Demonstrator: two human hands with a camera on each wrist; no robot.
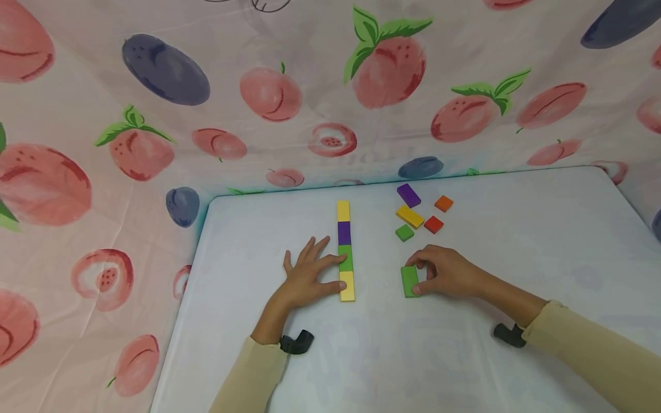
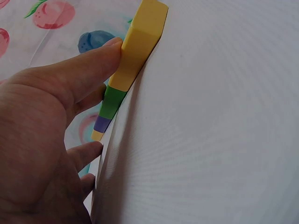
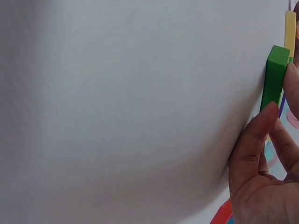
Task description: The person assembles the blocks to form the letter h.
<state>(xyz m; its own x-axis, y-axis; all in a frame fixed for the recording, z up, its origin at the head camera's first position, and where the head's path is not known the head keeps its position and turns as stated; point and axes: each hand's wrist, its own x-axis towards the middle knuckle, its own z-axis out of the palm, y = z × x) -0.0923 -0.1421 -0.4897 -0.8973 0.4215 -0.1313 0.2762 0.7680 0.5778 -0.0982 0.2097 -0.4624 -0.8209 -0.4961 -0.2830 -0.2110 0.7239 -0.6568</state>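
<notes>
In the head view four-coloured bands form a straight upright row: a yellow block [image 1: 343, 210] at the far end, then a purple block [image 1: 344, 233], a green block [image 1: 348, 264] and a near yellow block [image 1: 349, 293]. My left hand [image 1: 303, 279] lies along the row's left side, index fingertip on the green block and thumb tip on the near yellow one, other fingers spread. To the right, my right hand [image 1: 449, 272] pinches a loose green block [image 1: 409, 282] between thumb and index finger. In the right wrist view that green block [image 3: 274, 70] stands close over the white surface.
Beyond my right hand lie a purple block [image 1: 409, 195], a yellow block [image 1: 410, 217], a small green block [image 1: 404, 232], a red block [image 1: 434, 224] and an orange block [image 1: 444, 203]. A fruit-patterned cloth [image 1: 289, 137] rises behind the white table [image 1: 258, 229].
</notes>
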